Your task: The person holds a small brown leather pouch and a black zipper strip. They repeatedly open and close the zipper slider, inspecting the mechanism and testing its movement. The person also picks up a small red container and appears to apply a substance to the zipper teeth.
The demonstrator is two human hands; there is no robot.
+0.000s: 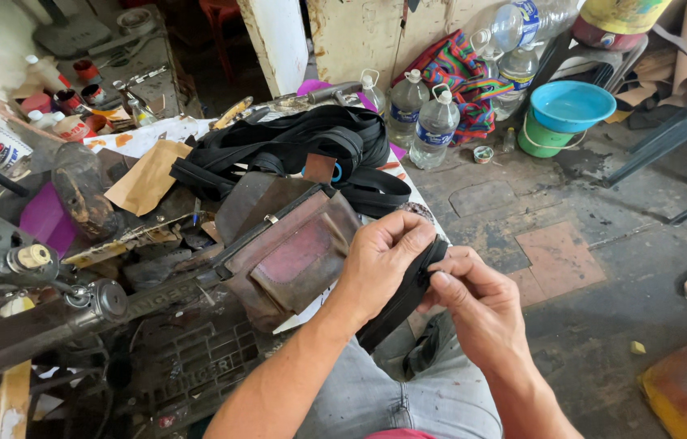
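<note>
My left hand (380,262) and my right hand (478,305) both grip a black zipper strip (396,305) over my lap. The fingertips meet at the strip's upper end, and its lower end hangs down towards my grey trousers. Just left of my hands lies a worn brown leather bag (291,256) with a reddish front pocket, resting on the cluttered worktable. Behind the bag sits a pile of black zipper tape and straps (295,150).
An old black sewing machine (51,301) fills the lower left. Glue tins and small bottles (59,106) crowd the far left. Plastic water bottles (433,122) stand on the floor beside a blue basin on a green bucket (567,114). A blue plastic chair (685,122) stands at right.
</note>
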